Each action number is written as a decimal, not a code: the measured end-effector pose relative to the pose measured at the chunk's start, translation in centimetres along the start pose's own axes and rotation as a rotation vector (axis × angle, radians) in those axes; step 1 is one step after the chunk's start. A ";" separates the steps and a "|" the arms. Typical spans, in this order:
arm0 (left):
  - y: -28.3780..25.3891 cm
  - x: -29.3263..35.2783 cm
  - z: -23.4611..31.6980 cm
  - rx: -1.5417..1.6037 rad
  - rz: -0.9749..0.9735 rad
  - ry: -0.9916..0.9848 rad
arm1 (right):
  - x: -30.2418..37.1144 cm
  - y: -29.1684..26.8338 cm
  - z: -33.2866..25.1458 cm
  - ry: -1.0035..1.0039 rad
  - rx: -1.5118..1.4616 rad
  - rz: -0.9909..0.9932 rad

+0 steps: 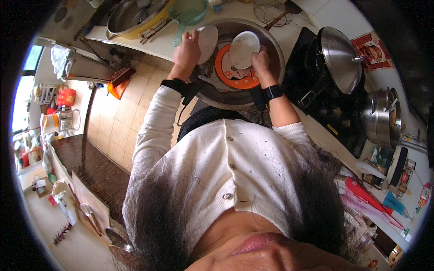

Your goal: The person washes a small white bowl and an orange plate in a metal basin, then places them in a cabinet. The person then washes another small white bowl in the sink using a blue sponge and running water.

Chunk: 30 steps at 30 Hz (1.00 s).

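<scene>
My right hand grips the rim of a white bowl, which is tilted so that its inside shows. My left hand is closed at the edge of another white dish, seemingly a bowl; its fingertips are partly hidden. Both dishes are over a wide metal basin. Down in the basin lies an orange plate with a white patterned middle, partly covered by the right-hand bowl. Beside the plate rests a pale spoon-like utensil. Close to my left hand passes the handle of a translucent green scoop.
A yellow-rimmed pan stands on the counter at the far left. Right of the basin are a black stove, a lidded pan and a steel pot. A dark-headed spatula lies behind the basin. Tiled floor shows at left.
</scene>
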State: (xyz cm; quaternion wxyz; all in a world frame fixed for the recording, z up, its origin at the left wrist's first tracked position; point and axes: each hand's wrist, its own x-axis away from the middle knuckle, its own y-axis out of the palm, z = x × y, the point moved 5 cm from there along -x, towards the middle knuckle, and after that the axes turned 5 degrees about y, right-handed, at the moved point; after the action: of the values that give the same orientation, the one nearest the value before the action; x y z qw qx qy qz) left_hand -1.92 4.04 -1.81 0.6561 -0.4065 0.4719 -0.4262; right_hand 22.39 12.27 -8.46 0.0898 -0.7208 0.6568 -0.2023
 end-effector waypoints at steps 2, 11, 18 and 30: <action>-2.5 -0.3 0.4 -0.007 0.125 0.026 | 0.5 1.9 1.2 0.164 -0.460 -0.255; 2.2 -0.6 0.4 0.759 -0.138 -0.120 | 2.6 2.8 0.9 0.380 -0.857 -0.838; 7.8 1.1 1.6 1.251 -0.446 -0.346 | 1.4 3.3 3.4 0.454 -0.586 -0.656; 14.1 0.9 1.9 0.445 -0.582 -0.203 | 0.9 -4.3 -2.6 -0.185 0.341 0.224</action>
State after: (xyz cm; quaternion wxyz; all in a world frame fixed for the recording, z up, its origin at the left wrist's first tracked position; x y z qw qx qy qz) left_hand 2.56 7.78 -14.87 0.6233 -0.4113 0.1654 -0.6442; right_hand 25.32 12.23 -4.23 0.2920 -0.6332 0.6782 -0.2321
